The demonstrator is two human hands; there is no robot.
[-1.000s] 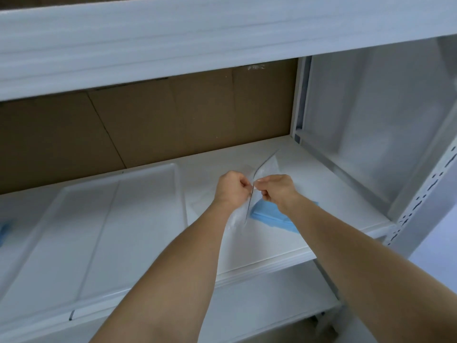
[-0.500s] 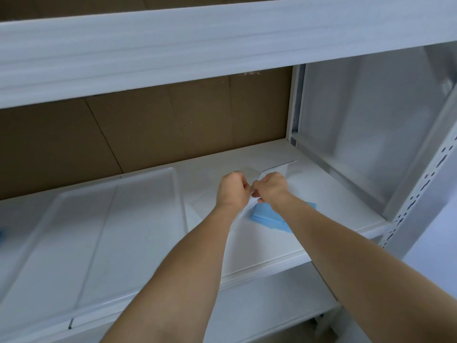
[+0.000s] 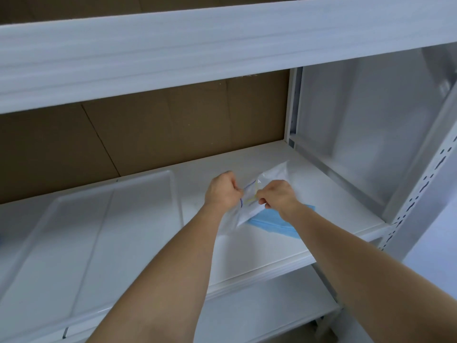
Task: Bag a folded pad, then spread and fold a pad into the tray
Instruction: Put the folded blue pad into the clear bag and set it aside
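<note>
A clear plastic zip bag (image 3: 251, 194) hangs between my two hands above the white shelf. My left hand (image 3: 222, 189) pinches its left lip and my right hand (image 3: 278, 196) pinches the right lip, so the mouth gapes a little. The bag's far end (image 3: 279, 170) trails toward the back right. A folded blue pad (image 3: 269, 222) lies flat on the shelf under my right wrist, partly hidden by the bag and my arm. A large white tray (image 3: 103, 219) sits on the shelf to the left.
The white shelf board (image 3: 259, 246) has a brown cardboard back wall (image 3: 148, 134) and a white side panel (image 3: 371, 132) at right. An upper shelf beam (image 3: 197, 50) overhangs the space. A perforated upright post (image 3: 425, 184) stands at the right front.
My hands have drawn apart, pulling the bag's mouth open, and the bag has turned flatter with its far end swinging to the right.
</note>
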